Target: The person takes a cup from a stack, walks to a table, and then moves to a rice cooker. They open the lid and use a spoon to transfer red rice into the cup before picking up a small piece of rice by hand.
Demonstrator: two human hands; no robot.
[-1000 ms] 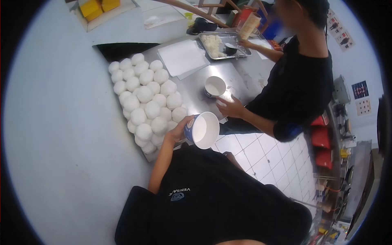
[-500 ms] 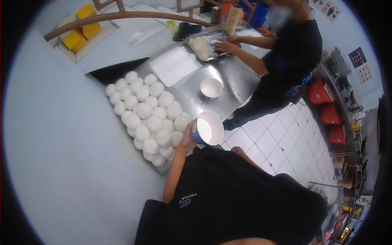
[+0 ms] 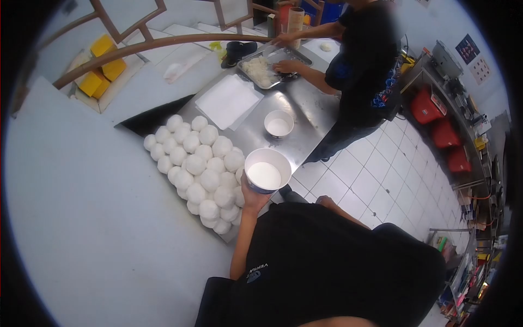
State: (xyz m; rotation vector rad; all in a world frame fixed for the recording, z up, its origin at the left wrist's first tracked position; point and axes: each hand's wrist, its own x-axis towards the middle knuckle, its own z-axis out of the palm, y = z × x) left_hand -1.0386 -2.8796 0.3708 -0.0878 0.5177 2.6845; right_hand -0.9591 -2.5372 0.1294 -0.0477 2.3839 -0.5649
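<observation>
My left hand [image 3: 253, 195] is wrapped round the lower left side of a white paper tub [image 3: 267, 170] with a blue outside, tilted so that its white inside shows. Close to its left lies a large pile of round white balls [image 3: 199, 163] on the metal table. My right hand [image 3: 326, 203] is low beside my black shirt, over the tiled floor; its fingers are mostly hidden. A second white tub [image 3: 279, 124] stands on the table beyond the held one.
White paper sheets [image 3: 226, 101] lie on the metal table [image 3: 308, 111]. At its far end a co-worker in black [image 3: 365, 60] reaches into a metal tray [image 3: 267, 68] with pale shreds. Yellow blocks [image 3: 103, 65] sit by the brown railing [image 3: 163, 39].
The held tub has moved slightly left and turned more upright. The co-worker's hands have moved apart, one now near the tall cylinder. My view has shifted a little.
</observation>
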